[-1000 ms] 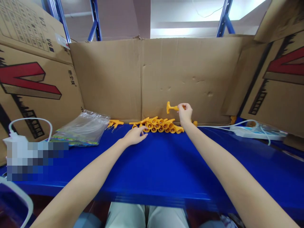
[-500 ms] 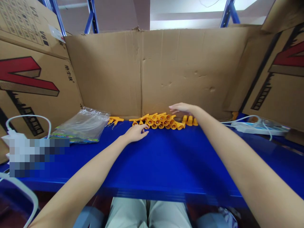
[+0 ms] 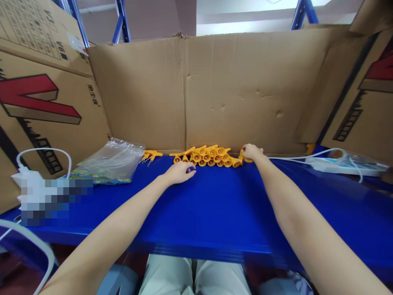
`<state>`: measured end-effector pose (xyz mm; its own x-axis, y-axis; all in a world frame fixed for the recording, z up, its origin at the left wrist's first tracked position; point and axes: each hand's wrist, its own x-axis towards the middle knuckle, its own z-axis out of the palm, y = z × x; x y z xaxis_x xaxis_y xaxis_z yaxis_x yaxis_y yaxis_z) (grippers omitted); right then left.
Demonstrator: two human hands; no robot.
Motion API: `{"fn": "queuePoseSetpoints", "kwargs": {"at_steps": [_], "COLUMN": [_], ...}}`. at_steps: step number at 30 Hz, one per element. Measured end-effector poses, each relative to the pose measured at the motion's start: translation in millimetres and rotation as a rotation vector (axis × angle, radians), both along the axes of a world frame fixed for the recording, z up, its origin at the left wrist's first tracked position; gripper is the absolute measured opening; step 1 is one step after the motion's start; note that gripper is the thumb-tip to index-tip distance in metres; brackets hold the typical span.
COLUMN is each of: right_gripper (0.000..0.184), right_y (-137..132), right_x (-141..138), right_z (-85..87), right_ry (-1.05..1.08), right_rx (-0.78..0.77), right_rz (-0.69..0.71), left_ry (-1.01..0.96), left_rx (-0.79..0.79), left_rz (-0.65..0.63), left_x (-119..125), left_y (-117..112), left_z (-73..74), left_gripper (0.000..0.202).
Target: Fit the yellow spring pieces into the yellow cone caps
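Observation:
Stacked on their sides on the blue table [image 3: 208, 209], several yellow corkscrews [image 3: 211, 157] show their cone-shaped mouths to me, with metal glinting inside. My left hand [image 3: 179, 172] is at the stack's front left, thumb and forefinger apart, nothing visible between them; its other fingers are partly hidden. At the right end, my right hand [image 3: 252, 151] has its fingers closed around a yellow cone-shaped cup [image 3: 241, 155], partly covered by the hand. More yellow pieces lie beneath that hand. Farther left are loose yellow T-handled corkscrews [image 3: 152, 154] with bare metal spirals.
Clear plastic bags [image 3: 110, 162] lie at the left, beside a white charger [image 3: 30, 180] with a cable. A white power strip [image 3: 345, 166] lies at the right. A cardboard wall [image 3: 245, 90] closes off the back, with printed cartons [image 3: 39, 98] at both sides.
My right hand has moved right and down from above the stack to the yellow cups at its right end, and its fingers have closed. My left hand stays near the stack.

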<state>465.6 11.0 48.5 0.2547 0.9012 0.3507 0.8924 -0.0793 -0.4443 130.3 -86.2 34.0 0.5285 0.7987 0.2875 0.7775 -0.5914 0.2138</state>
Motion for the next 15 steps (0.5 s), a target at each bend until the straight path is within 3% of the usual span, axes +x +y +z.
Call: {"fn": "queuePoseSetpoints", "kwargs": {"at_steps": [2, 5, 9, 15], "right_gripper": [0.022, 0.029, 0.028, 0.038], "right_y": [-2.4, -3.2, 0.3, 0.1], "right_x": [-2.1, 0.7, 14.3, 29.3], "right_z": [-6.5, -9.8, -20.9, -58.0], "right_ry": [-0.227, -0.319, -0.17, 0.172], "right_rx": [-0.095, -0.084, -0.04, 0.064], "right_rz": [-0.11, -0.128, -0.108, -0.134], "left_ry": [0.008, 0.01, 0.016, 0.024], "left_rx": [0.001, 0.011, 0.022, 0.024], "left_rz": [0.003, -0.005, -0.018, -0.027], "left_x": [0.0, 0.2, 1.0, 2.0], "left_y": [0.0, -0.6, -2.0, -1.1], "left_z": [-0.3, 0.0, 1.4, 0.5], "left_gripper": [0.029, 0.028, 0.027, 0.027]}}
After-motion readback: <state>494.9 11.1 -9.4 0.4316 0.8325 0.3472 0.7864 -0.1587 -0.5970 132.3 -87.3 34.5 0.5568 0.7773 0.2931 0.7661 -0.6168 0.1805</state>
